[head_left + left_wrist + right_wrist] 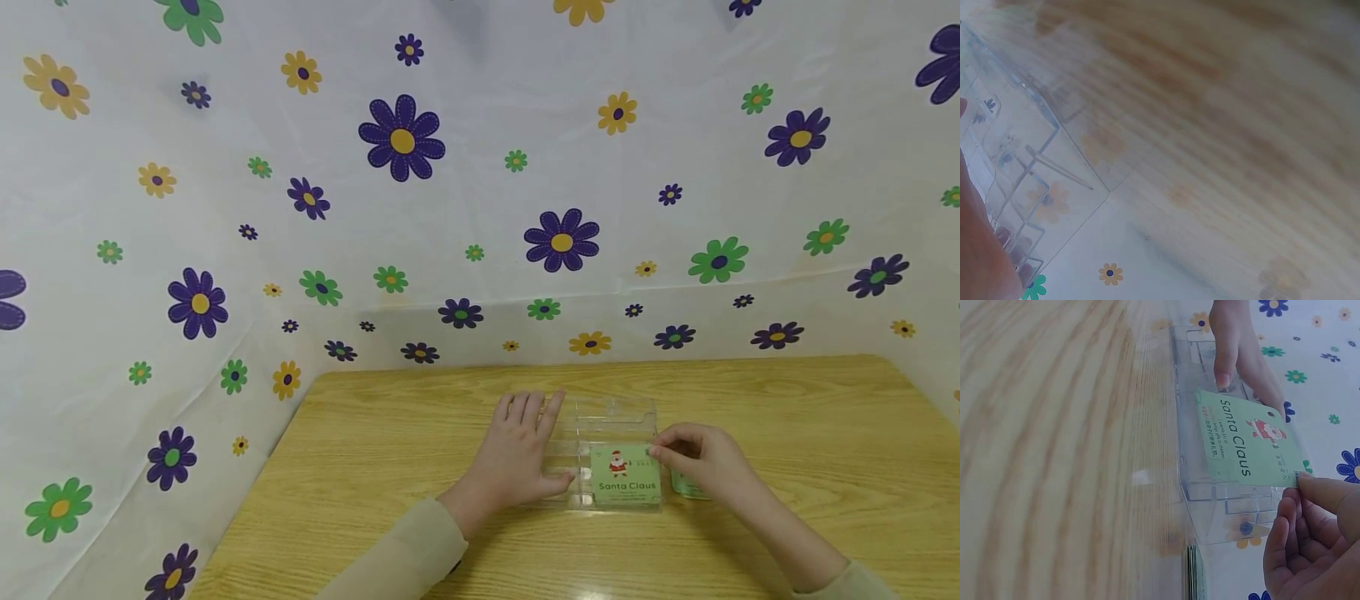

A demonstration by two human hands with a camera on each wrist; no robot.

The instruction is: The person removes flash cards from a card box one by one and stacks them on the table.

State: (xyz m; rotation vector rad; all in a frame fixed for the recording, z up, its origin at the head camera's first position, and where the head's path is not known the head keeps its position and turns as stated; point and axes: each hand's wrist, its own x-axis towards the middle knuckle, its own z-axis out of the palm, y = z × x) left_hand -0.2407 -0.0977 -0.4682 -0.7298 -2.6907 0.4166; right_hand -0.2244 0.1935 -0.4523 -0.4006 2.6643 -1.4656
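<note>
The right hand (pixel 701 462) pinched one card (pixel 626 477) over the case (pixel 607 425); the flat left hand (pixel 521 450) steadied it; a stack (pixel 686 487) remained.

hands: 2 (pixel 517 454) | clear plastic box: 1 (pixel 607 417) | green Santa Claus card: 1 (pixel 625 477) | wooden table: 1 (pixel 787 417)
</note>
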